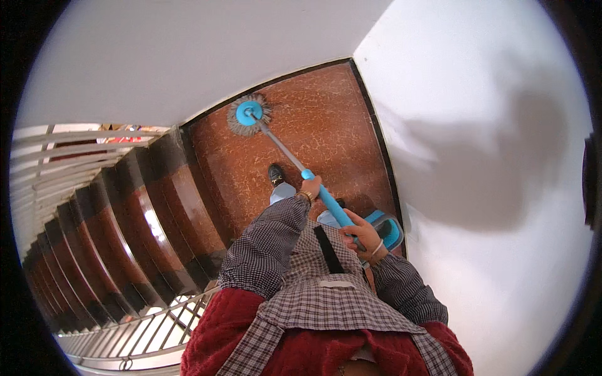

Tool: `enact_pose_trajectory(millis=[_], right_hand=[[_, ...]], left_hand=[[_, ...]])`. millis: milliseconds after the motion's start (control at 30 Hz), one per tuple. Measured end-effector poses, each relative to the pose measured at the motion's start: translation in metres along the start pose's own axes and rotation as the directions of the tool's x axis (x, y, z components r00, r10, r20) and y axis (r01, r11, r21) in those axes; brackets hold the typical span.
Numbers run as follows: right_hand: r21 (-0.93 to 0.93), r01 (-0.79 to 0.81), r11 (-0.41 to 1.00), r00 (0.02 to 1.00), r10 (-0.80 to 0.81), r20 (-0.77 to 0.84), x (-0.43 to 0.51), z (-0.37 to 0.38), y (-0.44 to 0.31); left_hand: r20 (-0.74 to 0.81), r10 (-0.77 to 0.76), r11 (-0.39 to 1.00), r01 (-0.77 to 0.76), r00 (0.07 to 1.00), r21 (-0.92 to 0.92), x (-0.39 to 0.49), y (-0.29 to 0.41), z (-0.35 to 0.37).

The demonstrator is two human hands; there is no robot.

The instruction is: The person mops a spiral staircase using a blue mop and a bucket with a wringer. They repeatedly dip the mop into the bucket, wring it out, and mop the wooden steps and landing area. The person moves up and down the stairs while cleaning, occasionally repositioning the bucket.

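Observation:
My left hand (pixel 310 188) grips the blue sleeve on the handle of a spin mop (pixel 287 151), with a watch at the wrist. Lower on the same handle, near its end, my right hand (pixel 362 236) is closed around it. From my waist the pole slants away to the upper left. Its round blue mop head (pixel 249 113), fringed with grey strands, rests on the reddish-brown landing floor (pixel 320 117), close to the dark skirting. A blue and grey mop bucket (pixel 397 230) stands behind my right hand, partly hidden by it.
To the left, a staircase (pixel 141 225) with dark-edged steps runs from the landing's edge. Metal railings (pixel 84 145) flank both its sides. White walls (pixel 461 84) meet in the far corner. My black shoe (pixel 276 175) is on the floor between mop and stairs.

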State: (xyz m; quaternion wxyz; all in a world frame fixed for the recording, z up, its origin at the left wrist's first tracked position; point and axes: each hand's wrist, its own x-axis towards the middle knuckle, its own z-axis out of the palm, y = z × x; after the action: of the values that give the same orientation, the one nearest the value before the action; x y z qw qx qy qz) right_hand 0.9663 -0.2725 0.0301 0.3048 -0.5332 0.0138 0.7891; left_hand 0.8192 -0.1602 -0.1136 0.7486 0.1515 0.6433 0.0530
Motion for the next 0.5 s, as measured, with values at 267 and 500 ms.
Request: enact_pose_trajectory(millis=[267,500], right_hand=[[0.427,0.222,0.877,0.974,-0.181,-0.135,-0.028,-0.083,0.021],[0.526,0.191,0.829,0.974,-0.093,-0.206,-0.089,-0.146,0.092]], left_hand=[[0.145,0.049,0.915,-0.102,0.988,0.391,0.099,-0.023,0.128],[0.164,0.017,0.866,-0.097,0.986,0.490,0.073,-0.120,0.210]])
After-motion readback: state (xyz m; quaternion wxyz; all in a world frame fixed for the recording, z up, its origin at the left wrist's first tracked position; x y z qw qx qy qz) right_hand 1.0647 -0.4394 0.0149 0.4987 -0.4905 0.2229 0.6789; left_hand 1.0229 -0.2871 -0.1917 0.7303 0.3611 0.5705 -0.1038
